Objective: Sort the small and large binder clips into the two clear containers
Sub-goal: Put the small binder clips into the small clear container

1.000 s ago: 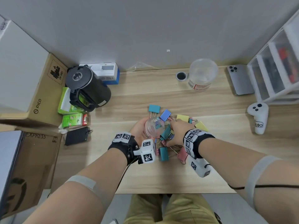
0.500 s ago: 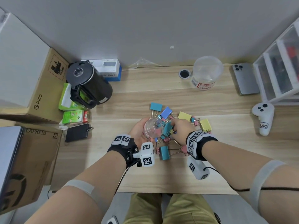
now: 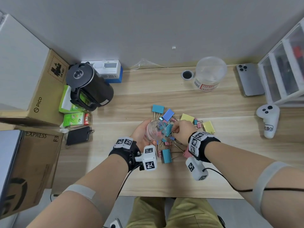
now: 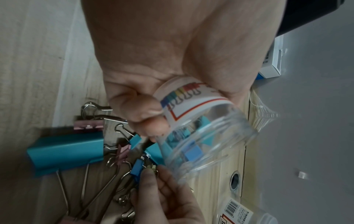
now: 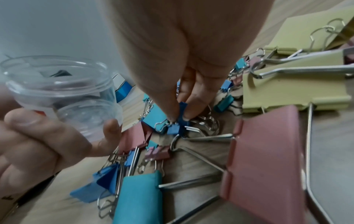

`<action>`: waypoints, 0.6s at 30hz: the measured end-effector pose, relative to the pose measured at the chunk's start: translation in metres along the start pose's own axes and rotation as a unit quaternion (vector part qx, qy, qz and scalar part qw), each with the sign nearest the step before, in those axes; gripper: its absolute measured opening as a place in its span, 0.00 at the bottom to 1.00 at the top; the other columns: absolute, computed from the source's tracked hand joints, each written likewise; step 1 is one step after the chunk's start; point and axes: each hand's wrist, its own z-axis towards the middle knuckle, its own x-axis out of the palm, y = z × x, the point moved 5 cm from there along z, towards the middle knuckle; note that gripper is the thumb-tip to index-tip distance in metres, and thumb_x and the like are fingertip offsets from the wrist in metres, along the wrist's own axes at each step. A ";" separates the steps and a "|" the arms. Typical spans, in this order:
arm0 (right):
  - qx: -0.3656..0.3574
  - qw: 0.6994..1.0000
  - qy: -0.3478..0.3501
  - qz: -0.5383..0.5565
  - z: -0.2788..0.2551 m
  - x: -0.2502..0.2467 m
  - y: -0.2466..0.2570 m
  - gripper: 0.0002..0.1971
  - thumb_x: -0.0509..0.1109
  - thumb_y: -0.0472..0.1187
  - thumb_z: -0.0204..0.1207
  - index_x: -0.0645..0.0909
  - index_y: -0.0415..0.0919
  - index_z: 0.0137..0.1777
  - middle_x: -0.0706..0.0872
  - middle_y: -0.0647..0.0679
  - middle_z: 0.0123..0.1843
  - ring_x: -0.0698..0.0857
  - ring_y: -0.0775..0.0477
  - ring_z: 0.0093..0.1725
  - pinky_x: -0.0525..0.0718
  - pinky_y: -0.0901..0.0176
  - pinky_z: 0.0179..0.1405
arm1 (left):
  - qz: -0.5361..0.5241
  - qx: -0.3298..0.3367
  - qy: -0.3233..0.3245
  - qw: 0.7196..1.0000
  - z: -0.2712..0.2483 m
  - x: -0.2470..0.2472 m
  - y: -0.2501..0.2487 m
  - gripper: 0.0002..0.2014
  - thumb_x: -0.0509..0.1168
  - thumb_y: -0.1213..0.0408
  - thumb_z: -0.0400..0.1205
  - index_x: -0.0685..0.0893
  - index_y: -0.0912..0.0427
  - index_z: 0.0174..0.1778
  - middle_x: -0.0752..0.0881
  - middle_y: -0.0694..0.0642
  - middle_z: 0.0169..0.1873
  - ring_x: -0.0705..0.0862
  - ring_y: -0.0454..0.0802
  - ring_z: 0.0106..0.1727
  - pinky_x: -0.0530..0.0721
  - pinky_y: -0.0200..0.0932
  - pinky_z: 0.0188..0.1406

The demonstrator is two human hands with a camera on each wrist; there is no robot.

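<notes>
My left hand (image 3: 143, 134) grips a small clear container (image 3: 155, 130) with a printed label, tilted with its mouth toward the clip pile; the same container (image 4: 201, 128) shows in the left wrist view. Blue and pink shapes show through its wall; I cannot tell whether they lie inside or behind. My right hand (image 5: 179, 116) pinches a small blue clip (image 5: 175, 128) among the pile, just beside the container (image 5: 63, 87). Large clips lie around: teal (image 3: 166, 156), pink (image 5: 264, 151), yellow (image 3: 187, 118). A large clear container (image 3: 209, 74) stands at the back.
A black kettle (image 3: 88, 86) and green boxes (image 3: 74, 119) stand at the left, with cardboard boxes (image 3: 47, 89) beyond. A phone (image 3: 250, 81), white drawers (image 3: 286, 68) and a white controller (image 3: 269, 120) are at the right. A cable hole (image 3: 187, 74) is by the large container.
The right hand has edged slightly left toward the container's mouth. The left hand keeps the small container tilted in the same place.
</notes>
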 end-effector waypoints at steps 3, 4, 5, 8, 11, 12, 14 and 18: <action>0.015 0.999 0.032 0.038 0.002 -0.006 -0.002 0.06 0.75 0.34 0.71 0.89 0.46 0.38 0.89 0.52 0.38 0.89 0.48 0.44 0.87 0.59 0.44 | -0.006 0.009 -0.001 1.000 -0.003 0.002 -0.003 0.31 0.59 0.42 0.86 0.81 0.65 0.74 0.82 0.73 0.60 0.79 0.54 0.16 0.78 0.38 0.15; 0.016 0.997 0.046 0.052 0.002 -0.009 -0.002 0.07 0.75 0.34 0.70 0.88 0.46 0.36 0.89 0.53 0.36 0.89 0.49 0.42 0.88 0.59 0.43 | -0.006 0.010 -0.003 1.000 -0.004 0.002 -0.004 0.31 0.59 0.43 0.87 0.81 0.65 0.75 0.83 0.74 0.59 0.78 0.54 0.16 0.78 0.38 0.15; 0.018 0.996 0.057 0.064 0.002 -0.012 -0.002 0.07 0.76 0.33 0.69 0.88 0.46 0.34 0.89 0.53 0.33 0.90 0.50 0.39 0.88 0.59 0.41 | -0.006 0.009 -0.008 1.000 -0.004 0.001 -0.005 0.31 0.59 0.43 0.87 0.81 0.65 0.75 0.83 0.74 0.58 0.78 0.54 0.16 0.78 0.38 0.15; 0.031 0.991 0.072 0.113 0.002 -0.022 -0.002 0.06 0.78 0.32 0.69 0.89 0.43 0.35 0.90 0.49 0.32 0.88 0.54 0.29 0.86 0.64 0.32 | -0.022 -0.002 -0.032 0.999 -0.006 -0.001 -0.008 0.32 0.63 0.42 0.84 0.82 0.65 0.73 0.89 0.68 0.45 0.78 0.54 0.17 0.77 0.38 0.16; 0.053 0.979 0.089 0.178 0.004 -0.029 0.000 0.05 0.79 0.32 0.69 0.88 0.42 0.37 0.91 0.46 0.32 0.88 0.49 0.30 0.89 0.54 0.39 | -0.012 0.001 -0.049 0.999 -0.012 0.001 -0.012 0.27 0.61 0.43 0.86 0.84 0.64 0.69 0.88 0.64 0.39 0.83 0.54 0.17 0.76 0.36 0.15; 0.054 0.975 0.095 0.196 0.004 -0.033 0.002 0.05 0.79 0.32 0.70 0.88 0.41 0.37 0.91 0.44 0.33 0.88 0.49 0.30 0.88 0.52 0.38 | -0.006 0.003 -0.052 0.999 -0.014 0.002 -0.013 0.27 0.61 0.43 0.86 0.84 0.62 0.69 0.89 0.65 0.42 0.83 0.53 0.17 0.76 0.36 0.15; 0.053 0.961 0.104 0.251 0.002 -0.041 0.010 0.05 0.79 0.29 0.72 0.87 0.38 0.38 0.90 0.40 0.34 0.87 0.49 0.28 0.87 0.54 0.33 | 0.000 -0.002 -0.057 0.998 -0.015 0.003 -0.012 0.28 0.62 0.42 0.86 0.83 0.61 0.72 0.89 0.69 0.52 0.83 0.52 0.17 0.77 0.36 0.17; 0.032 0.905 0.127 0.405 0.000 -0.053 0.036 0.07 0.75 0.23 0.73 0.85 0.33 0.37 0.89 0.41 0.34 0.88 0.50 0.31 0.89 0.64 0.32 | 0.019 -0.005 -0.060 0.998 -0.018 0.007 -0.015 0.27 0.59 0.42 0.88 0.84 0.61 0.69 0.88 0.68 0.47 0.82 0.52 0.16 0.77 0.35 0.17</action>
